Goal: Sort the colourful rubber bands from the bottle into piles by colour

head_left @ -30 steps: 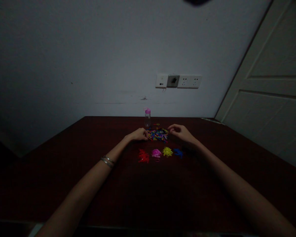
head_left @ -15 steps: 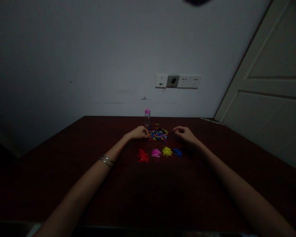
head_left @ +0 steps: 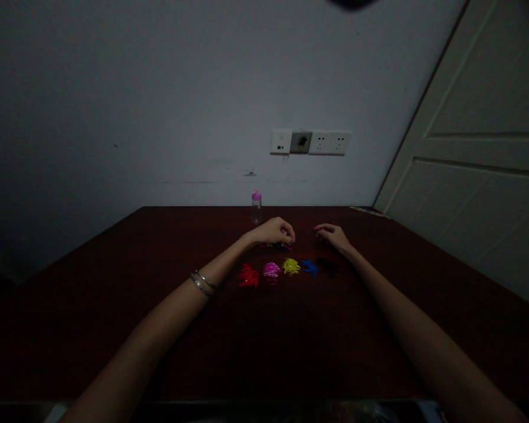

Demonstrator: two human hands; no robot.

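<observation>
My left hand point(head_left: 275, 231) is over the mixed-colour pile of rubber bands point(head_left: 286, 247), covering most of it. Its fingers are curled together, and whatever they pinch is too small or hidden to make out. My right hand point(head_left: 332, 236) rests on the table to the right of that pile, fingers loosely stretched and apart, with nothing visible in them. Closer to me lies a row of small heaps of rubber bands: red point(head_left: 249, 276), pink point(head_left: 271, 270), yellow point(head_left: 291, 266) and blue point(head_left: 309, 268). A very dark heap point(head_left: 329, 266) sits right of the blue, hard to see.
A clear bottle point(head_left: 256, 211) with a pink cap stands behind my left hand. The dark red table point(head_left: 264, 341) meets a wall with sockets point(head_left: 311, 142). A pale door point(head_left: 480, 147) is on the right. The room is dim.
My left hand has moved right, from the left edge of the mixed pile to over it, now hiding most of it. My right hand stays nearly where it was. The view has shifted slightly.
</observation>
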